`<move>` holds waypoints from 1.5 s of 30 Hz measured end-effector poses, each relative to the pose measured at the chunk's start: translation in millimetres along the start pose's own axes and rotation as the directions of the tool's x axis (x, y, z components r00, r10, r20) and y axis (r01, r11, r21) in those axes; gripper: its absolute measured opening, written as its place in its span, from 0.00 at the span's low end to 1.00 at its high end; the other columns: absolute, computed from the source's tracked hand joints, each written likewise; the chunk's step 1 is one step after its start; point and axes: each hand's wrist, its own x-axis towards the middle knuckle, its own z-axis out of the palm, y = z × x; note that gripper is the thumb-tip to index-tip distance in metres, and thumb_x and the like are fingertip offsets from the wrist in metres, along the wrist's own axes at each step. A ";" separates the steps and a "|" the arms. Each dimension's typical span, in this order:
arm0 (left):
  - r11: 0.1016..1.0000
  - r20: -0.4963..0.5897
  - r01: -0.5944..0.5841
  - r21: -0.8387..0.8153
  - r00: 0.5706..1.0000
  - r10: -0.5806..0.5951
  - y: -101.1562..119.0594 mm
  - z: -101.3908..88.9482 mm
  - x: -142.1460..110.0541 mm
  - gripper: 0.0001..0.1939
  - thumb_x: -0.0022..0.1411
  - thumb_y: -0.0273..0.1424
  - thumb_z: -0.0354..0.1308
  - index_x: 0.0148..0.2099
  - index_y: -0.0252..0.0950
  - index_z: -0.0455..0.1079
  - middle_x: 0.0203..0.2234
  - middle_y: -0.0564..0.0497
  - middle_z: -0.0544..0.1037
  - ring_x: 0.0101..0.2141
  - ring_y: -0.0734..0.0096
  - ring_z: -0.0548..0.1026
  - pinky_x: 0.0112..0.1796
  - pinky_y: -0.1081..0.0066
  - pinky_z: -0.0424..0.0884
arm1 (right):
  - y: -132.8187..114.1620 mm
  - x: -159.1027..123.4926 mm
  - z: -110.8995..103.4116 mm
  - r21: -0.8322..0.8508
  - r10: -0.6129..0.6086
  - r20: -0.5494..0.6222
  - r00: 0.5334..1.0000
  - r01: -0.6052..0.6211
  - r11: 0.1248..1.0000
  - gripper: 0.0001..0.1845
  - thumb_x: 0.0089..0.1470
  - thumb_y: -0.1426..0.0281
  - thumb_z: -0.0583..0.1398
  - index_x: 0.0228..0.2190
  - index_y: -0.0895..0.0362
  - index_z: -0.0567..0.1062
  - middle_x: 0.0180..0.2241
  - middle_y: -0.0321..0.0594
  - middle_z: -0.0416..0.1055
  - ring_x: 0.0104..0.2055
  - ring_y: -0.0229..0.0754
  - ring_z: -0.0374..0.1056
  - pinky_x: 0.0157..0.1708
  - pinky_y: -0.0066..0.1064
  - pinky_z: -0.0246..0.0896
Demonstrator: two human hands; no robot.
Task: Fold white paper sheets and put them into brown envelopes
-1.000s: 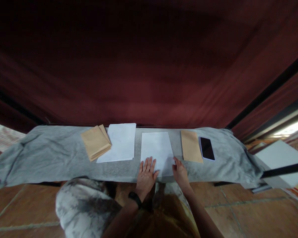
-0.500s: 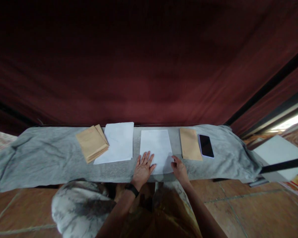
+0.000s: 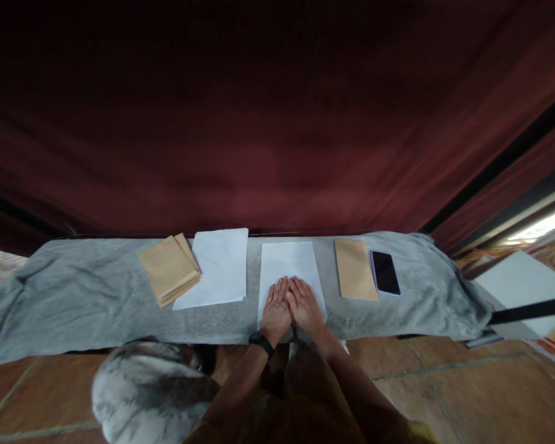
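A white sheet of paper (image 3: 287,258) lies upright before me on the grey cloth. My left hand (image 3: 277,308) rests flat on its lower part, fingers stretched out. Right beside it, my right hand (image 3: 305,306) also lies flat on the sheet, and the two hands touch along their inner edges. Left of the sheet is a stack of white paper (image 3: 222,265), partly covered by a pile of brown envelopes (image 3: 169,268). A single brown envelope or envelope stack (image 3: 355,269) lies to the right of my hands.
A phone (image 3: 385,272) with a dark screen lies right of the brown envelope. The grey cloth (image 3: 97,290) covers a narrow bench-like surface. A dark red curtain (image 3: 277,154) hangs behind it. A white panel (image 3: 527,283) and a black bar (image 3: 531,309) are at the far right.
My right hand has let go of the sheet's right edge, moved left and flattened beside my left hand. My left hand has shifted slightly right.
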 end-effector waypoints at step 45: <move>0.901 -0.073 0.433 -0.015 0.898 -0.433 -60.2 17.2 136.0 0.31 0.73 0.35 0.38 0.72 0.25 0.52 0.70 0.38 0.54 0.71 0.57 0.49 0.69 0.55 0.45 | 75.6 136.0 19.2 -0.349 0.198 -0.137 0.971 -0.235 0.907 0.33 0.70 0.58 0.45 0.67 0.66 0.59 0.68 0.55 0.56 0.70 0.54 0.54 0.67 0.48 0.45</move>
